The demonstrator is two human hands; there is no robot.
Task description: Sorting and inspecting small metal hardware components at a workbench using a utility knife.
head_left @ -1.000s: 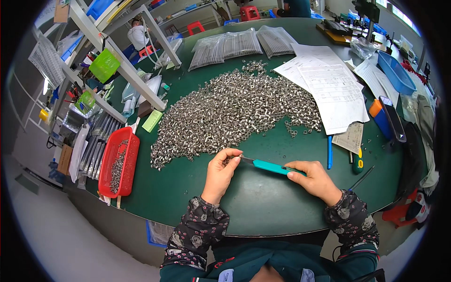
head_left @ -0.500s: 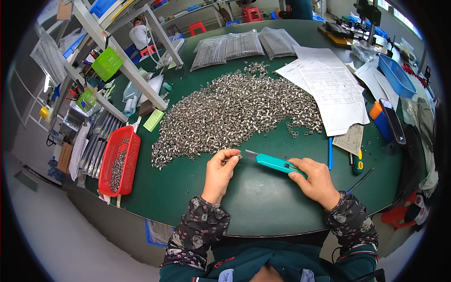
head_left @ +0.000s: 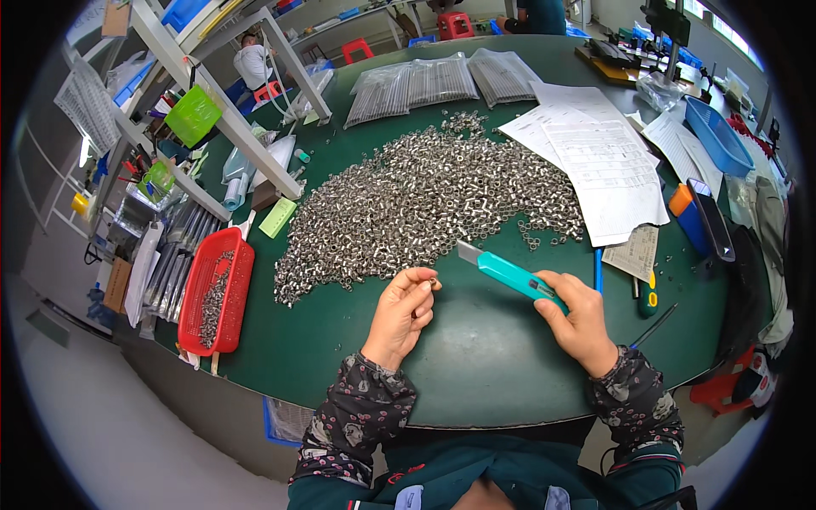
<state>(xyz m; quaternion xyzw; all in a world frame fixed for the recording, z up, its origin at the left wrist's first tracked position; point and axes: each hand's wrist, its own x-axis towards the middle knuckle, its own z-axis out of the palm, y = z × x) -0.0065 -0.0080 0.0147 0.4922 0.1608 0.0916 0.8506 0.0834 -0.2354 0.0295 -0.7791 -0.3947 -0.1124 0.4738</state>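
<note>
Between the thumb and forefinger of my left hand is pinched a small metal ring, partly hidden by the fingertips. My right hand is closed round the rear of a teal utility knife. Its blade is out and points up and left, apart from the ring. Beyond both hands spreads a wide heap of small silvery metal rings on the dark green table.
At the left edge a red basket holds more rings. Paper sheets lie at right, near a blue pen and a yellow-green handled tool. Bagged metal rods lie behind the heap. A shelf frame rises at left.
The knife in my right hand has moved right and away from my left hand, its blade tilting further upward. My left hand has turned slightly, showing the pinched ring more clearly.
</note>
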